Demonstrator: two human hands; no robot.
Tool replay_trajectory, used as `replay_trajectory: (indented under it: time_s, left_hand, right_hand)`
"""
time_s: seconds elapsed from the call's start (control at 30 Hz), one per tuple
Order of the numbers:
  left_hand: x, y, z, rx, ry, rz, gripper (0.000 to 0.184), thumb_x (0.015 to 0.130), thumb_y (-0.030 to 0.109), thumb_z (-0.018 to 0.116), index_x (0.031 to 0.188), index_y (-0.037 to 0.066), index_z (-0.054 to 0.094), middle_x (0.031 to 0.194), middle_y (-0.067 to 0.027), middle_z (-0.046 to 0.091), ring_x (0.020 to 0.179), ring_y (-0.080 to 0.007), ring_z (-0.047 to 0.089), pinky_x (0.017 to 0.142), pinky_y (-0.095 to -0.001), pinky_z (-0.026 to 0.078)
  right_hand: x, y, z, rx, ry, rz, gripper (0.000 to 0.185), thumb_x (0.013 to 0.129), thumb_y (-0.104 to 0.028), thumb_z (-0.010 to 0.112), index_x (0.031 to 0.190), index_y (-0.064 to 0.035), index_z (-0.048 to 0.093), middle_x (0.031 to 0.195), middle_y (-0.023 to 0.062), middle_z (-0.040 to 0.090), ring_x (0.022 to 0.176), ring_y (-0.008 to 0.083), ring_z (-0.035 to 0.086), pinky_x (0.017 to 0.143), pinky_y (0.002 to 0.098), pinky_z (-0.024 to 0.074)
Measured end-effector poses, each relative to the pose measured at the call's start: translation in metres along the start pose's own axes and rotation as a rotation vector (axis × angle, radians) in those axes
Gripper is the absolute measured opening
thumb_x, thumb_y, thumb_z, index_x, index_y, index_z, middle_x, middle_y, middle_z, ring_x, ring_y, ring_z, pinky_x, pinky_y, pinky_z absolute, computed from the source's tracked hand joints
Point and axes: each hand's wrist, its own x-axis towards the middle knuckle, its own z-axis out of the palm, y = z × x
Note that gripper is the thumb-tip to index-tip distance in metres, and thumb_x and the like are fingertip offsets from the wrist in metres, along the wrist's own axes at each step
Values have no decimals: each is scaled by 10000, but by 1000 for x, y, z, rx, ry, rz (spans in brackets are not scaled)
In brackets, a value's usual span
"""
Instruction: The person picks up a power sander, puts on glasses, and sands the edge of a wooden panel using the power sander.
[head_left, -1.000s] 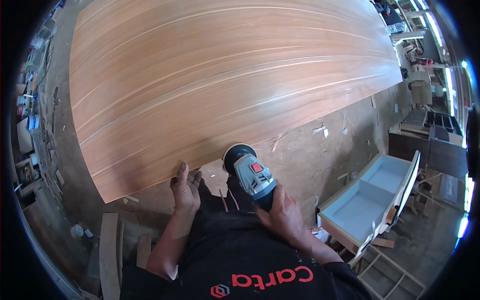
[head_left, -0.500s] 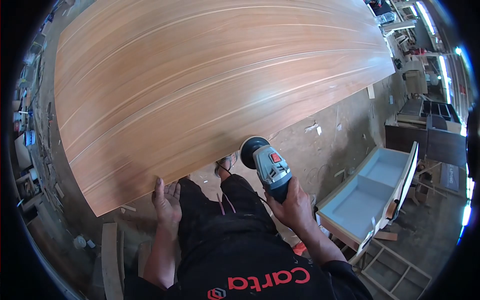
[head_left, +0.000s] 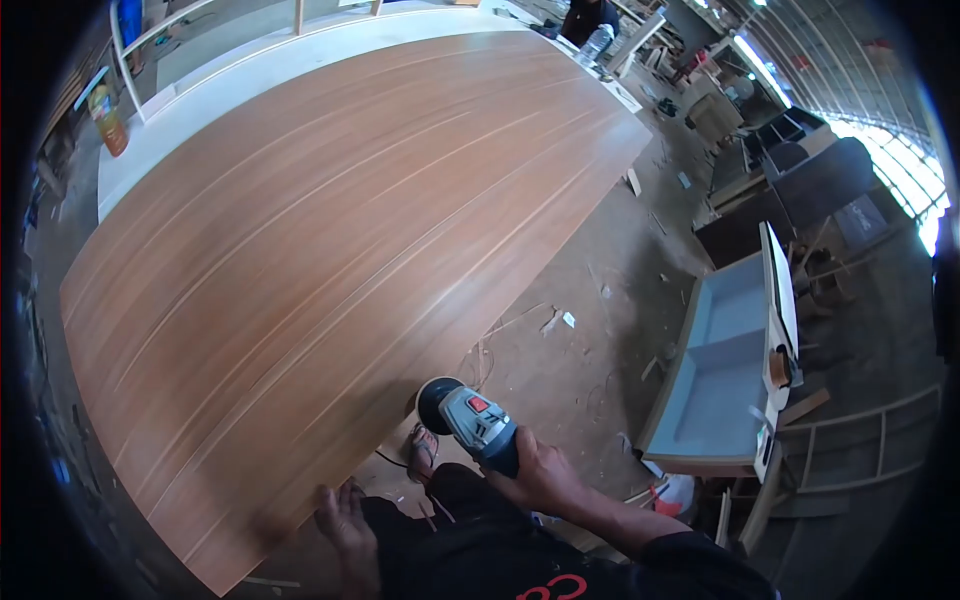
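Observation:
A large wood-grain panel (head_left: 350, 250) spans the left and middle of the view. My right hand (head_left: 545, 470) is closed around the dark rear of a grey power tool (head_left: 478, 425) with a red switch. The tool's round head meets the panel's near edge. My left hand (head_left: 345, 520) is at the same edge, nearer the panel's lower corner, its fingers apart and touching or close to the edge, holding nothing. A sandalled foot (head_left: 423, 448) shows below the tool.
On the right stands a two-compartment drawer box (head_left: 705, 360), with a slatted frame (head_left: 850, 440) beyond it. A bottle (head_left: 107, 122) stands on a white surface (head_left: 180, 135) at the upper left. Another person (head_left: 590, 20) is by the panel's far end. Scraps litter the floor.
The view has turned and risen, bringing the panel's far side, the bottle and the people beyond into sight. My right hand still holds the tool at the edge; my left hand remains beside the panel.

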Motion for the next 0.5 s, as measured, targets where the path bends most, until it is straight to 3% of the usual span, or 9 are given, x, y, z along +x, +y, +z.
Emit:
replay_trajectory:
  time_s: [0.2,0.27,0.4,0.5]
  left_hand:
    - [-18,-23,87,57,25,19,421,922,281,795,1216,47,603,1027,-43,640,905,-163,590,856,-286,477]
    - [-5,-42,79,71,0,26,358,906,156,808,1188,54,613,1018,-58,639,925,-151,631,832,-285,493]
    - [-4,-63,107,-10,-34,19,320,921,115,788,1182,50,616,1036,-76,650,918,-144,657,836,-277,522]
    - [-12,-69,115,15,-35,124,322,905,123,806,1188,59,667,1010,-60,725,901,-159,702,853,-296,521]
  right_hand:
    - [-4,7,-13,8,-46,87,593,889,-354,775,1199,58,482,883,257,711,704,440,722,576,506,556]
    - [-6,10,-15,2,-161,106,587,887,-349,779,1194,59,489,886,258,711,708,434,723,582,500,559]
    - [-5,33,-6,7,34,32,559,880,-324,785,1159,51,478,828,264,694,645,447,699,553,499,538]
    - [-1,37,-13,63,24,-12,559,874,-292,791,1178,58,478,828,263,696,641,444,698,551,499,532]
